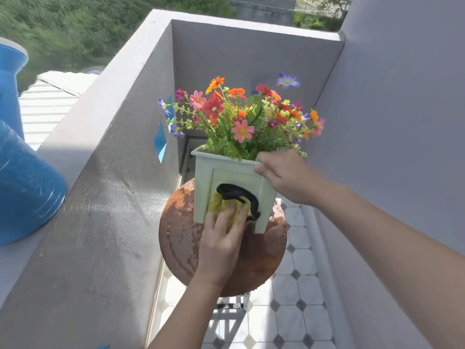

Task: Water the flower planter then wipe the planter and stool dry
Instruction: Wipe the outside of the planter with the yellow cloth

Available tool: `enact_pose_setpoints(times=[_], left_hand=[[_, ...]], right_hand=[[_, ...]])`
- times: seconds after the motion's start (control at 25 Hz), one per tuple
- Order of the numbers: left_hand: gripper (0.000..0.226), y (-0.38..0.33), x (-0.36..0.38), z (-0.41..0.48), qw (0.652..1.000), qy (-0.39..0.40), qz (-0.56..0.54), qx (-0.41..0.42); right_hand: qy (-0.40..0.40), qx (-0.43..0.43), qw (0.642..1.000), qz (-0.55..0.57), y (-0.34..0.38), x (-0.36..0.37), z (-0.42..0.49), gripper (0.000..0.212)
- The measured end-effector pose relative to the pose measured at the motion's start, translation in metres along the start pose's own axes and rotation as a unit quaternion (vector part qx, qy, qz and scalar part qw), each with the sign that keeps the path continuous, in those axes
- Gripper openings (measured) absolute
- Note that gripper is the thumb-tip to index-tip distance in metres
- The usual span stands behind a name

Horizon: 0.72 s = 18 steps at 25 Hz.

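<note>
The pale green planter (232,190) stands on the round rust-brown stool (181,238), its feet on the far half of the seat. The left hand (221,243) presses a yellow-and-black cloth (236,200) flat against the near face, fingers together and extended upward. The right hand (284,172) clamps the planter's near right rim corner, thumb outside, steadying it. Judged step: wiping the planter. The wet seat lies directly below and toward the person from the cloth (left hand is nearer), so the next stroke runs downward.
</note>
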<state>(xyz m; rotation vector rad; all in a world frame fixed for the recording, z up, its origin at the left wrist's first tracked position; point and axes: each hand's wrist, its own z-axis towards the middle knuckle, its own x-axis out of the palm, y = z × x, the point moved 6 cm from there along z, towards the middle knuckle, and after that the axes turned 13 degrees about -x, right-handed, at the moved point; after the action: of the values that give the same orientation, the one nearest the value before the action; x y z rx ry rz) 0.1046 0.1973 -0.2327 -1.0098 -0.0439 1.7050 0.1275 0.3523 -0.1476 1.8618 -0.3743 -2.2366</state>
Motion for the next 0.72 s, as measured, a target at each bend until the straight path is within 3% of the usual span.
enact_pose_setpoints(times=[0.2,0.28,0.4,0.6,0.72], left_hand=[[0.030,0.005,-0.026,0.043,0.985,-0.063,0.036,-0.156],[0.030,-0.009,-0.016,0.040,0.989,-0.060,0.015,-0.131],[0.035,-0.012,-0.001,-0.002,0.998,0.025,-0.006,-0.057],[0.029,-0.017,-0.004,0.016,0.992,0.035,-0.051,-0.112],[0.034,-0.017,0.000,-0.014,0.995,0.072,-0.030,-0.061]], right_hand=[[0.029,0.017,0.999,0.004,0.006,0.001,0.004,0.036],[0.035,0.027,0.999,0.005,0.006,0.000,0.005,0.039],[0.047,0.034,0.998,0.003,0.007,-0.002,0.008,0.040],[0.051,0.031,0.998,0.007,0.010,-0.001,0.015,0.036],[0.049,0.031,0.998,0.017,0.009,-0.002,0.014,0.035]])
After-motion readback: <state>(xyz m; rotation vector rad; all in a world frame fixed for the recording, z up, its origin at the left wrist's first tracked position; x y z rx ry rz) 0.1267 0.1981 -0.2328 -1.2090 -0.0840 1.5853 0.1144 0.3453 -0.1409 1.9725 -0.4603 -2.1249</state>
